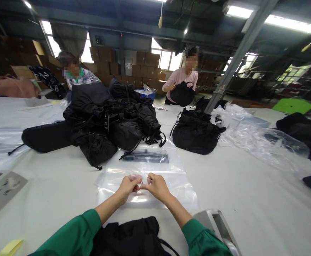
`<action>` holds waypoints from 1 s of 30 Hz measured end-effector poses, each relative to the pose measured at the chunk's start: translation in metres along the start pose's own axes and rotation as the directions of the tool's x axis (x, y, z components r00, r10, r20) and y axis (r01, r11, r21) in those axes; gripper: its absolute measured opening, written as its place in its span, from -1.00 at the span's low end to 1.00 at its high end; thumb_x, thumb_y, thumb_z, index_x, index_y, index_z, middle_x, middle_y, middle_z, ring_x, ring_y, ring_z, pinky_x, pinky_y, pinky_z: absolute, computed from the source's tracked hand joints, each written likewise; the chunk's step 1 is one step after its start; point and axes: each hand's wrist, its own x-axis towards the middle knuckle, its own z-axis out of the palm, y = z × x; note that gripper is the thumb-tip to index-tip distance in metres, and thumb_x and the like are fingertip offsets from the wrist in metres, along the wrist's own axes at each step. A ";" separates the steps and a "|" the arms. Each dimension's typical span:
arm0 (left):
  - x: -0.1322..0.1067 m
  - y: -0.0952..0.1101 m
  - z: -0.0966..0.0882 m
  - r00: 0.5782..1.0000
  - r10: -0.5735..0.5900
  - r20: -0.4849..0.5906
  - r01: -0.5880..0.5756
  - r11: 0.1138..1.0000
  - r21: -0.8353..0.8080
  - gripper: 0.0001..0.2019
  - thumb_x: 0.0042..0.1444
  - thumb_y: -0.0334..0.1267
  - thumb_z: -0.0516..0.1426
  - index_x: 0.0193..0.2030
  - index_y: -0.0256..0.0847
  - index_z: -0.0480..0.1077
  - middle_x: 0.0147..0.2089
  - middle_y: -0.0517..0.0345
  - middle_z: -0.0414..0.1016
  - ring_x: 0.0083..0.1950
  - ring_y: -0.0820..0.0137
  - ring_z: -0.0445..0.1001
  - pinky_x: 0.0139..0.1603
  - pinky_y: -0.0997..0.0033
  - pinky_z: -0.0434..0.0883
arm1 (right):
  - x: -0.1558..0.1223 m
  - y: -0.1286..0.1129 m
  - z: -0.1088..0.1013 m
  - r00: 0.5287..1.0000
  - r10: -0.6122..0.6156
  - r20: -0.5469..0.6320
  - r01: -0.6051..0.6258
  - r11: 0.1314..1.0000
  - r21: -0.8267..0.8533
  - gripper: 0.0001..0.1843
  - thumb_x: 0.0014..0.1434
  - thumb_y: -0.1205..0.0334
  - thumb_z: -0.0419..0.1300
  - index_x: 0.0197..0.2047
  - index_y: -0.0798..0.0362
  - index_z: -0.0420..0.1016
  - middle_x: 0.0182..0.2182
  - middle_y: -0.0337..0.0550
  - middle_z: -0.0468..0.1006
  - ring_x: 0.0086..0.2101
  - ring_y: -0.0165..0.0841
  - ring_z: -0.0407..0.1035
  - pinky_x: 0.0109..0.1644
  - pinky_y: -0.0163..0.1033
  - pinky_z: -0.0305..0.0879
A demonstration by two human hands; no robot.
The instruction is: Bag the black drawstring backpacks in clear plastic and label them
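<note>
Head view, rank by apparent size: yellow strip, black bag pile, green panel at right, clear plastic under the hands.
1. Black bag pile
2. Clear plastic
3. Green panel
4. Yellow strip, at the frame's bottom edge

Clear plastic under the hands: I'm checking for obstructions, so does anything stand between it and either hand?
Nothing visible does: the left hand and right hand are over the clear plastic. The pile of black bags lies beyond both hands.
</note>
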 end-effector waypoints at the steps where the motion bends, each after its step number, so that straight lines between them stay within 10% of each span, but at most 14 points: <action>1: 0.003 -0.001 0.001 1.000 -0.026 0.000 0.026 0.999 -0.025 -0.68 0.28 -0.13 0.13 0.09 -0.23 0.37 0.08 0.00 0.43 -0.01 0.26 0.48 -0.02 0.15 0.50 | 0.001 0.001 -0.003 1.000 0.006 0.002 -0.006 0.999 0.032 -0.65 0.03 -0.06 0.34 -0.53 0.01 0.40 -0.69 -0.37 0.33 -0.56 -0.38 0.30 -0.49 -0.35 0.10; 10: 0.000 -0.027 -0.007 0.954 -0.297 -0.044 0.286 0.944 -0.164 -0.52 0.17 0.12 0.14 -0.14 -0.37 0.41 -0.41 0.11 0.46 -0.53 0.43 0.43 -0.52 0.41 0.38 | 0.060 0.008 -0.067 0.935 0.083 -0.344 -0.042 0.991 0.127 -0.52 0.21 -0.17 0.05 -0.30 0.09 0.53 -0.49 -0.17 0.50 -0.41 -0.29 0.36 -0.30 -0.27 0.22; 13: -0.018 -0.022 -0.033 0.935 -0.322 -0.149 0.296 0.940 -0.169 -0.32 -0.03 0.14 0.25 0.08 -0.35 0.27 -0.26 0.00 0.47 -0.34 0.26 0.53 -0.35 0.26 0.47 | 0.066 -0.003 -0.075 0.907 0.038 -0.419 -0.008 0.997 0.073 -0.55 0.23 -0.14 0.08 -0.31 0.07 0.56 -0.53 -0.19 0.48 -0.45 -0.30 0.36 -0.31 -0.27 0.19; 17: -0.033 0.021 -0.056 0.785 0.148 -0.602 0.015 0.966 0.257 -0.01 -0.08 0.11 0.29 0.38 -0.20 -0.10 0.21 -0.21 0.22 0.25 -0.02 0.26 0.20 -0.11 0.27 | 0.060 -0.023 -0.066 0.923 -0.101 -0.372 0.094 0.995 -0.036 -0.63 0.24 -0.08 0.16 -0.34 0.04 0.58 -0.52 -0.16 0.54 -0.45 -0.31 0.40 -0.32 -0.29 0.18; 19: -0.025 0.046 -0.056 0.719 0.464 -0.517 -0.084 0.797 0.598 -0.02 -0.06 0.06 0.31 0.41 -0.10 -0.09 0.32 -0.20 0.09 0.34 -0.12 0.09 0.29 -0.21 0.10 | 0.057 -0.033 -0.061 0.931 -0.167 -0.326 0.141 0.985 -0.102 -0.66 0.25 -0.06 0.18 -0.33 0.03 0.58 -0.47 -0.14 0.57 -0.43 -0.31 0.42 -0.30 -0.29 0.19; 22: -0.001 0.062 -0.057 0.815 0.463 -0.348 -0.071 0.676 0.733 -0.25 0.04 -0.20 0.27 0.37 0.01 0.10 0.29 -0.16 0.14 0.28 -0.11 0.14 0.24 -0.17 0.14 | 0.053 -0.039 -0.064 0.938 -0.246 -0.242 0.197 0.957 -0.212 -0.70 0.25 -0.04 0.21 -0.28 0.03 0.56 -0.38 -0.12 0.59 -0.37 -0.31 0.44 -0.25 -0.30 0.21; 26: 0.016 0.041 -0.088 0.873 0.216 -0.438 0.068 0.835 0.546 -0.74 0.15 -0.39 0.08 -0.04 -0.16 0.46 0.00 -0.14 0.35 0.12 -0.02 0.32 0.08 -0.01 0.28 | 0.039 -0.022 -0.087 0.950 -0.301 -0.082 0.255 0.901 -0.351 -0.71 0.09 0.00 0.39 -0.27 0.04 0.54 -0.32 -0.13 0.56 -0.36 -0.31 0.43 -0.29 -0.28 0.26; 30: 0.007 0.017 -0.127 0.893 0.084 -0.442 0.058 0.953 0.297 -0.90 0.09 -0.36 0.13 -0.43 -0.21 0.42 -0.40 0.07 0.39 -0.19 0.16 0.46 -0.12 0.22 0.35 | 0.016 -0.008 -0.100 0.961 -0.271 -0.061 0.223 0.884 -0.410 -0.75 0.28 0.11 0.23 -0.08 0.11 0.48 -0.15 -0.09 0.51 -0.26 -0.33 0.44 -0.18 -0.18 0.42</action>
